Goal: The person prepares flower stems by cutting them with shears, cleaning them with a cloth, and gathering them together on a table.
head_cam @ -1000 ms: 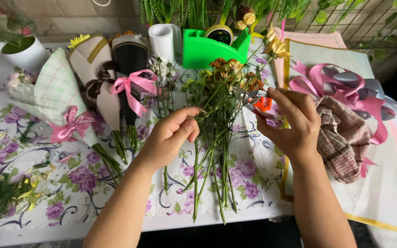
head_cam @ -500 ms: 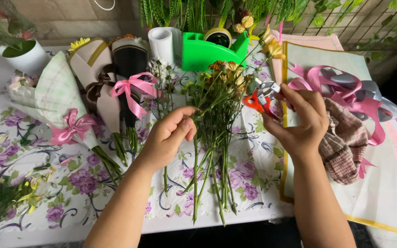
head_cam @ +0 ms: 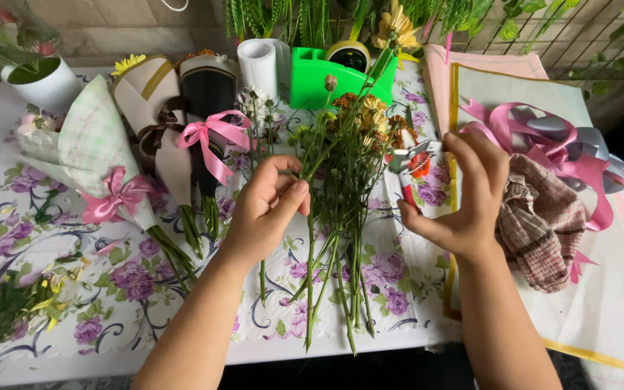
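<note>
Tabletop (head_cam: 52, 289), floral cloth. Loose flower stems (head_cam: 341, 217) lie at centre. Left hand (head_cam: 265, 209): grip pinched on one stem. Right hand (head_cam: 464, 195): grip closed round red-handled snips (head_cam: 413, 162). Judged step: trimming. A cut would need blades aligned on stem.

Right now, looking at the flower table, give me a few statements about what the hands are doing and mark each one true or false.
1. The left hand pinches a green stem of the loose flower bunch. True.
2. The right hand holds red-handled pruning shears. True.
3. The wrapped bouquet with the pink bow lies under the right hand. False: it lies on the table to the left of the left hand, untouched.
4. The checked cloth is draped over the flower bunch. False: it lies on the wrapping paper to the right of the right hand.
5. A green tape dispenser stands behind the flower bunch. True.
</note>
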